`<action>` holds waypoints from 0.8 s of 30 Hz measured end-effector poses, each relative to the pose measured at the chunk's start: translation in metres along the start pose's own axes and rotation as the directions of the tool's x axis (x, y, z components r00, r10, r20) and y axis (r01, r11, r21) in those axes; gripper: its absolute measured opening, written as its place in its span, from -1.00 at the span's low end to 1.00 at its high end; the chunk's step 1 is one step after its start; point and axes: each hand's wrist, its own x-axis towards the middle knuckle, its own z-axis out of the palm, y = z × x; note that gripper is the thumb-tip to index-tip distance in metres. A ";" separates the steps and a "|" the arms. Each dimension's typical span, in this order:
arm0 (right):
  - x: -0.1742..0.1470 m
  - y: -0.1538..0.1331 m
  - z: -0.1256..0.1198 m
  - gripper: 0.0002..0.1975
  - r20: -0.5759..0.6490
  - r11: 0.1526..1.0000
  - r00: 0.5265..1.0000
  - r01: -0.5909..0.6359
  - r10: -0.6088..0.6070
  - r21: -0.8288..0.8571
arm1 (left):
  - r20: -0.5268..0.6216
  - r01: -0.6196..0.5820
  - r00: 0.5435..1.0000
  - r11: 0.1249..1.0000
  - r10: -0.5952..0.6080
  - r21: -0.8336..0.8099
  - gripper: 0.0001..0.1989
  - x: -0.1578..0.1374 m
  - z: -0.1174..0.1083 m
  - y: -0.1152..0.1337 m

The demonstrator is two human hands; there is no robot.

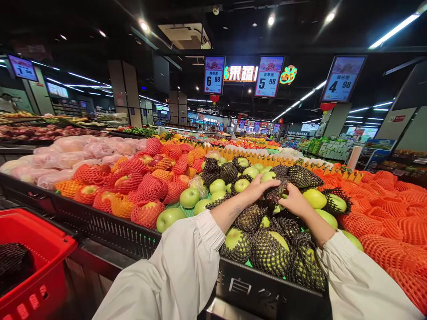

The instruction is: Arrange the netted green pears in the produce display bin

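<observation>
Both my hands reach into a heap of green apples, many of them in black foam nets. My left hand (256,189) is closed on a green apple (268,176), its thumb lying across the fruit. Black foam netting (275,192) covers the apple's near side. From the right, my right hand (293,199) pinches at this netting with bent fingers; its fingertips are partly hidden. Just below my hands lie netted green apples (271,251). A bare green apple (314,198) rests right of my right hand, and another bare apple (189,197) lies farther left.
A black crate wall (267,289) runs along the front. Apples in red and orange nets (155,189) are heaped left, with bagged fruit (71,153) beyond. Orange-netted fruit (387,222) fills the right. A red basket (43,266) holding something black stands at lower left.
</observation>
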 end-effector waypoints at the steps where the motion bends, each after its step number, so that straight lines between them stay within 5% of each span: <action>1: 0.000 0.001 0.000 -0.39 0.067 0.999 0.998 -0.013 0.010 0.037 | -0.049 -0.022 0.999 0.999 0.020 -0.039 -0.53 0.001 -0.001 -0.001; 4: 0.000 0.002 0.001 -0.42 0.225 0.986 0.974 -0.072 0.037 0.148 | -0.152 -0.124 0.984 0.977 0.098 -0.174 -0.46 0.006 -0.005 -0.003; 7: -0.002 0.002 0.004 -0.36 0.236 0.955 0.964 -0.179 0.122 0.237 | -0.273 -0.174 0.957 0.951 0.102 -0.254 -0.39 0.010 -0.007 -0.004; 11: -0.002 0.003 0.008 0.06 0.220 0.886 0.962 -0.241 0.163 0.397 | -0.340 -0.207 0.933 0.950 0.119 -0.234 -0.36 0.011 -0.010 -0.005; 14: -0.002 0.003 0.007 -0.19 0.294 0.900 0.936 -0.290 0.195 0.325 | -0.288 -0.231 0.942 0.955 0.173 -0.183 -0.37 0.011 -0.009 -0.006; 17: -0.001 0.000 0.005 -0.48 0.445 0.967 0.886 -0.211 0.127 0.144 | -0.257 -0.266 0.941 0.952 0.221 -0.153 -0.40 0.010 -0.008 -0.005; 20: 0.001 -0.004 0.003 -0.47 0.372 0.990 0.927 -0.098 0.054 0.101 | -0.243 -0.274 0.942 0.950 0.233 -0.149 -0.44 0.009 -0.007 -0.004; 24: 0.001 -0.005 0.004 -0.38 0.179 0.971 0.977 -0.152 0.119 0.185 | -0.230 -0.263 0.947 0.953 0.225 -0.151 -0.47 0.007 -0.006 -0.003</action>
